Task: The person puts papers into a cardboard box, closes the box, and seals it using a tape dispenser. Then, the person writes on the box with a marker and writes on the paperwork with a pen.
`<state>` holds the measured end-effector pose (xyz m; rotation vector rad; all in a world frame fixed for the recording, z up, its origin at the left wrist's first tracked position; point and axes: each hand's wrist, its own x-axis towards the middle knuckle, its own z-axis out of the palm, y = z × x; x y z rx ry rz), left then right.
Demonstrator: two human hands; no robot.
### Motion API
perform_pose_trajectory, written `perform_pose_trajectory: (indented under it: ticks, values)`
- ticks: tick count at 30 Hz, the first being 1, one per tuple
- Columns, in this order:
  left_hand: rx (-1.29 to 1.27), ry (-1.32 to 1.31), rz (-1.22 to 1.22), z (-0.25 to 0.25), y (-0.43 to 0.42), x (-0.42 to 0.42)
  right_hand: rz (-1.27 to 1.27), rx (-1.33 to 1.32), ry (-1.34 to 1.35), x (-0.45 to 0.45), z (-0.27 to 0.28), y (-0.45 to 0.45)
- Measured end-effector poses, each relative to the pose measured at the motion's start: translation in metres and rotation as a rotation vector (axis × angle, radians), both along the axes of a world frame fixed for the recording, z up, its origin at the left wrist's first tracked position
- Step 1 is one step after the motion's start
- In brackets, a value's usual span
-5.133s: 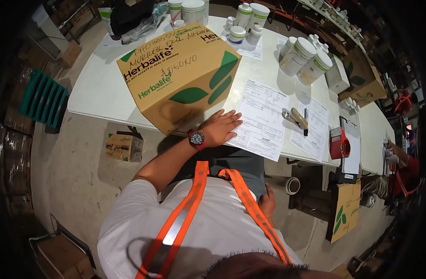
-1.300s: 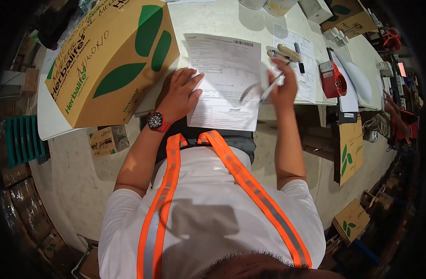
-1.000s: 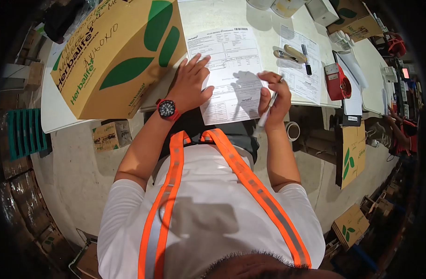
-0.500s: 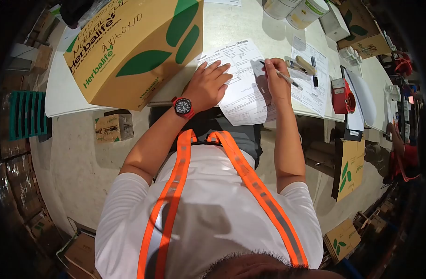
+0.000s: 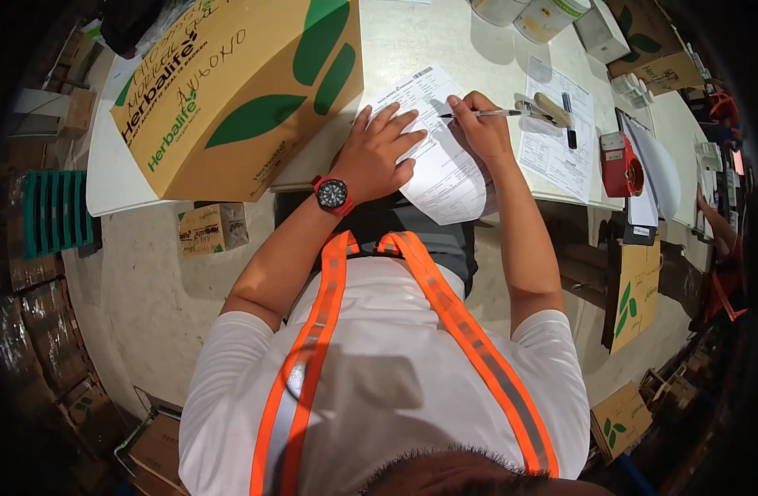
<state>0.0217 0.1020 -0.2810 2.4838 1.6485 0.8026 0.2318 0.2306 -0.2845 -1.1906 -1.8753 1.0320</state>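
Note:
My left hand [image 5: 380,153] lies flat with spread fingers on a printed form [image 5: 441,183] on the white table. In my right hand [image 5: 485,132] is a pen [image 5: 501,112], pinched between thumb and fingers, its tip at the printed lines of the form. Whether the tip touches the paper I cannot tell. A large cardboard box [image 5: 255,91] with green leaf prints and handwriting stands left of my left hand. Right of the pen, a second printed sheet [image 5: 552,157] bears a black marker [image 5: 571,128] and a tan-handled object [image 5: 554,109].
A red strap-like roll [image 5: 623,165] sits near the right table edge, beside a clipboard with papers [image 5: 643,194]. White tubs [image 5: 547,18] and a white box [image 5: 599,37] stand at the back. A small carton [image 5: 211,229] is on the floor. At far right shows another person's arm [image 5: 720,223].
My right hand has moved slightly up and left, and the pen has turned to lie nearly level, its tip further left over the form. My left hand stays on the paper.

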Motion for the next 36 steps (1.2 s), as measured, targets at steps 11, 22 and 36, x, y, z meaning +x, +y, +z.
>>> perform_pose_trajectory:
  ticks: [11, 22, 36]
  values:
    - [-0.098, 0.039, 0.008, 0.001, 0.003, 0.002, 0.012, -0.006, -0.090, -0.001, -0.002, -0.001]
    - [-0.129, 0.079, 0.015, 0.002, 0.003, 0.002, -0.015, 0.041, -0.103, 0.000, -0.001, 0.001]
    - [-0.146, 0.095, 0.009, 0.001, 0.004, 0.002, -0.126, 0.154, -0.076, 0.001, -0.008, 0.002]
